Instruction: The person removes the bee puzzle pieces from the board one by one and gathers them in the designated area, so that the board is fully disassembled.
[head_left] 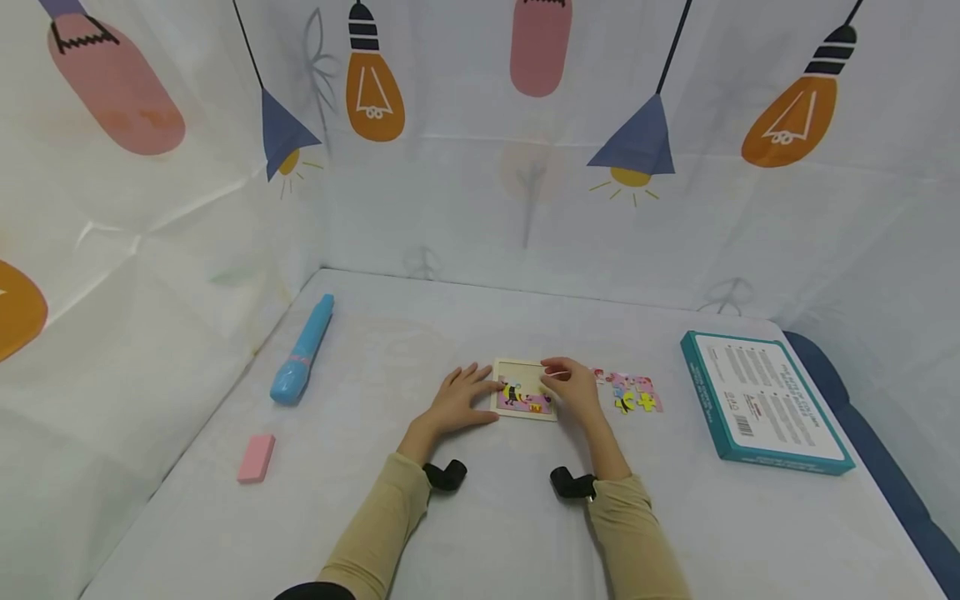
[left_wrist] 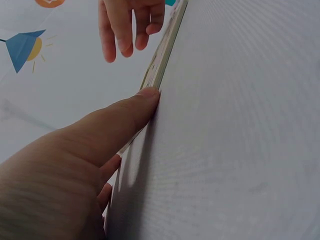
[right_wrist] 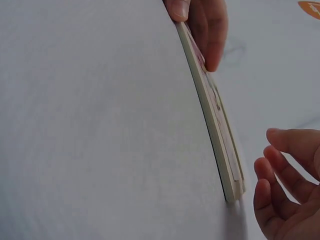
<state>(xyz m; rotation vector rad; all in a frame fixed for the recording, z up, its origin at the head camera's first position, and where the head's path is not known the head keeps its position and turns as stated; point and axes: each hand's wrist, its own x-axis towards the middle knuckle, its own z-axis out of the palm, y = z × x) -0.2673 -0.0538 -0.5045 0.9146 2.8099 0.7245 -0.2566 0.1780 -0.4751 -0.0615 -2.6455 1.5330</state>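
A small wooden puzzle tray [head_left: 525, 415] lies on the white table, its lower part filled with colourful picture pieces and its upper part bare. My left hand [head_left: 462, 400] rests at the tray's left side with fingers spread. In the left wrist view its thumb [left_wrist: 125, 115] presses against the tray edge [left_wrist: 167, 50]. Over the tray's right side hovers my right hand [head_left: 573, 387], fingers loosely bent. The right wrist view shows its thumb and fingers apart, with no piece visible between them. Loose puzzle pieces [head_left: 645, 402] lie just right of that hand.
A teal-edged box [head_left: 765, 396] lies at the right, near a dark blue object [head_left: 885, 450] beyond the table edge. At the left are a blue microphone-shaped object [head_left: 303, 350] and a pink block [head_left: 257, 458]. Printed white sheets [head_left: 465, 183] hang around the table.
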